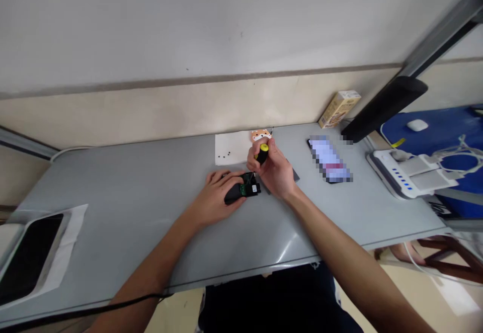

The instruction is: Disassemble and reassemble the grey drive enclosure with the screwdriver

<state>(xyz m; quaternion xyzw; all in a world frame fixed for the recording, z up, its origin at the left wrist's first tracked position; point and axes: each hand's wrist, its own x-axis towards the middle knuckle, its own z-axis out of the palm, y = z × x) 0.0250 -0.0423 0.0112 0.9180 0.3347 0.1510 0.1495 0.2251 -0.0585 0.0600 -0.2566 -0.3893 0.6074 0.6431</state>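
Observation:
My left hand (222, 194) is closed over a black electronic device (234, 194), pressing it to the grey table. The device's right end lies bare, with a green circuit board and a small white label showing. In my right hand (277, 169) is a screwdriver (261, 154) with a black and yellow handle, held tilted above that exposed end. Its tip is too small to make out clearly. Behind the device lies a white sheet of paper (236, 147) with several tiny dark screws (223, 156) on it. A dark flat piece (296, 176) is partly hidden under my right hand.
An orange animal-face item (261, 135) lies by the paper. Right of my hands are a phone (329, 159), a carton (339, 108), a black post (385, 107) and a white charging station (411, 172). A black-screened device (30, 252) rests on the left; a black cable (113, 307) crosses the front edge.

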